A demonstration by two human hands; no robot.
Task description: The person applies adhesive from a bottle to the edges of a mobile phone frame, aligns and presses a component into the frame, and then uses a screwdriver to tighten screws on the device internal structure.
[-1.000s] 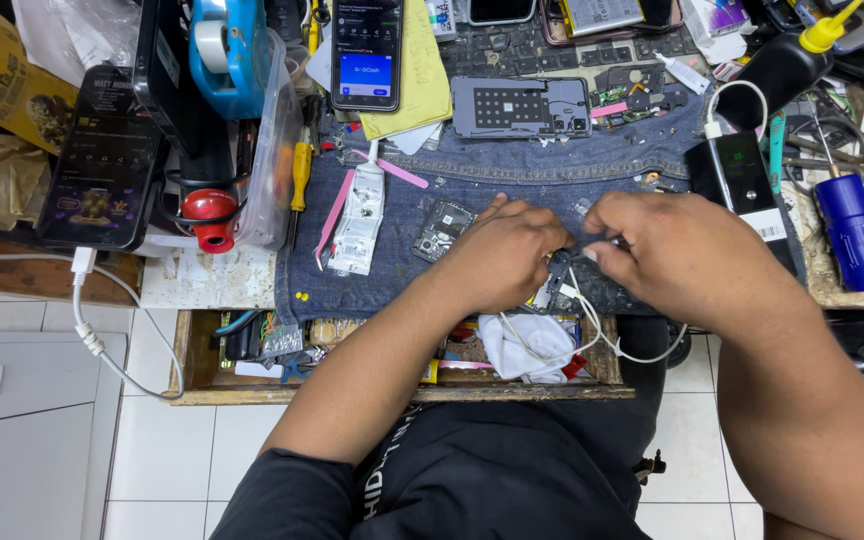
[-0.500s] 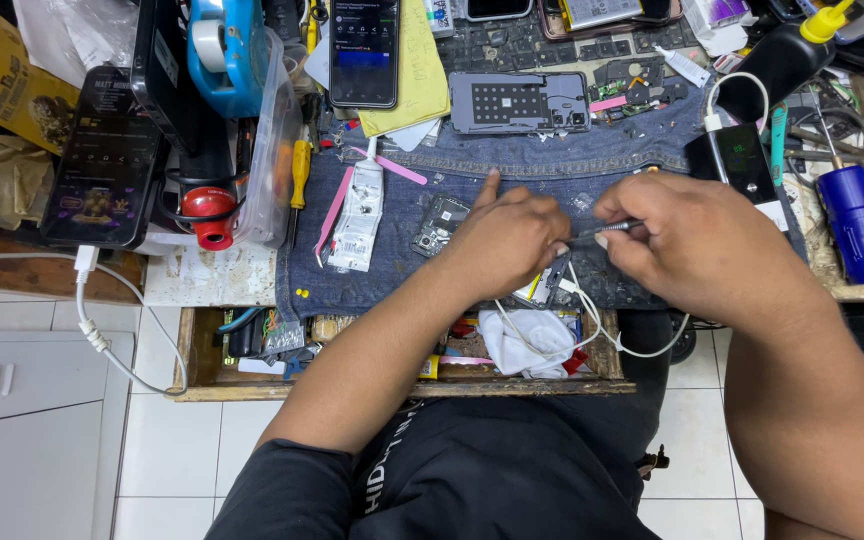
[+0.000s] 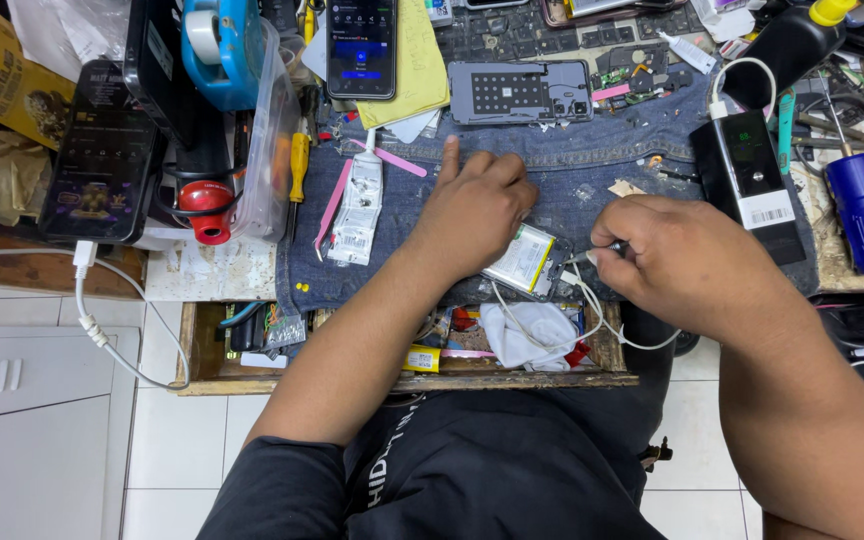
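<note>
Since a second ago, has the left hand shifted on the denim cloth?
Yes. The left hand has slid away from the right hand, toward the white pouch, uncovering the flat battery; its forefinger now points at the grey back cover.

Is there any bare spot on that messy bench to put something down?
Only on the denim cloth: a strip between the left hand and the grey phone back cover, and a patch between the right hand and the black power bank. The back of the bench and the open drawer are crowded.
</note>
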